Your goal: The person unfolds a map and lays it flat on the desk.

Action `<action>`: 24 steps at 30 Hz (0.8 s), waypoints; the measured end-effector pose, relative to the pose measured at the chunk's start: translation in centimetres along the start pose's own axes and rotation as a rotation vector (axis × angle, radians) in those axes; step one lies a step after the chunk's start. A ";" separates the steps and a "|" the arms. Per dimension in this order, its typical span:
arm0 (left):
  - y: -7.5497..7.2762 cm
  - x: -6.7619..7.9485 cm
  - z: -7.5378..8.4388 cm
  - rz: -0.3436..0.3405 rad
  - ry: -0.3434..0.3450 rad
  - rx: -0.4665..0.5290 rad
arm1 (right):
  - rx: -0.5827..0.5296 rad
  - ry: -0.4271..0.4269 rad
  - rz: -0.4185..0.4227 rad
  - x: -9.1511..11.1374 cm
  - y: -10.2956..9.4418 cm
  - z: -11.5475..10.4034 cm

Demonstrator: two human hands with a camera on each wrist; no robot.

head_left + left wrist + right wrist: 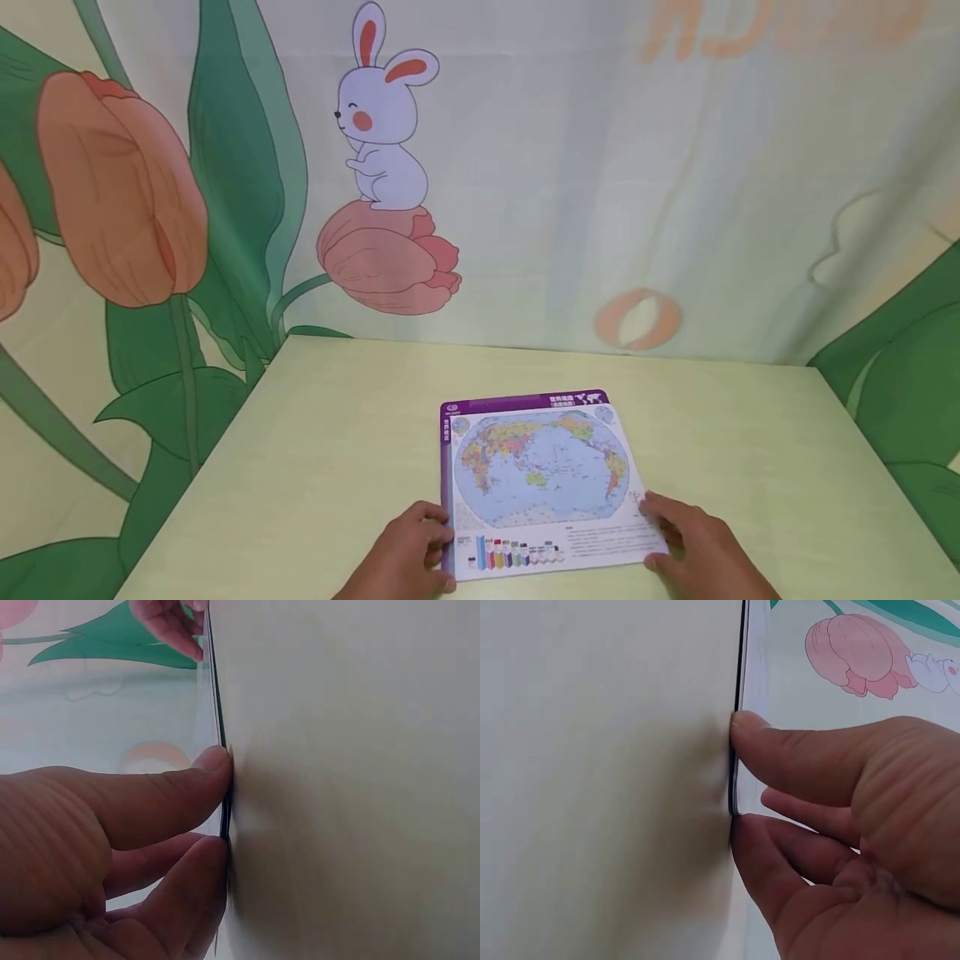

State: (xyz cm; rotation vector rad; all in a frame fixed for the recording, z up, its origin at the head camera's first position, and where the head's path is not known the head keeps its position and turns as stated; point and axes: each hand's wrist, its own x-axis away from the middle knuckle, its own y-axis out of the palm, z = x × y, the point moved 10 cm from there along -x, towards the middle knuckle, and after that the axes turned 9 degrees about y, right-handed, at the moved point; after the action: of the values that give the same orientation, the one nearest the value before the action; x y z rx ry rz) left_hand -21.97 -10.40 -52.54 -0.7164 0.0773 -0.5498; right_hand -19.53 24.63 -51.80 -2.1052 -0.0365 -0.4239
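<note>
A flat world map board (543,471) with a purple top border lies on the table, its printed side up. My left hand (408,550) holds its lower left edge, and my right hand (701,542) grips the lower right edge. Seen from the left wrist, the thumb and fingers of the left hand (150,817) meet the board's thin dark edge (220,720). The right wrist view has the right hand (840,795) with thumb and fingertips at the opposite edge (742,667), close against the tabletop.
The pale yellow table (322,433) extends to both sides of the board and behind it. Along its back edge hangs a curtain (540,183) printed with tulips, leaves and a white rabbit.
</note>
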 end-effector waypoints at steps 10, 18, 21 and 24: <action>1.6 0.3 0.8 -0.032 0.022 -0.005 | -0.059 -0.086 0.031 -1.4 -1.1 0.0; 2.4 0.5 1.1 -0.036 -0.003 -0.023 | -0.012 -0.254 0.081 -2.8 -2.3 -1.2; 2.6 0.6 1.5 -0.037 0.025 -0.047 | -0.004 -0.307 0.106 -3.2 -2.8 -1.5; 2.9 0.6 1.9 -0.039 0.051 -0.067 | -0.001 -0.355 0.123 -3.8 -3.1 -1.7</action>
State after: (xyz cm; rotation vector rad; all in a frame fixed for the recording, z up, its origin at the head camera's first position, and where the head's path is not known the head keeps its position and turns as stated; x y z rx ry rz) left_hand -19.66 -7.80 -52.87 -0.7703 0.1303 -0.6049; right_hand -24.13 25.48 -49.59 -2.1462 -0.1122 0.0263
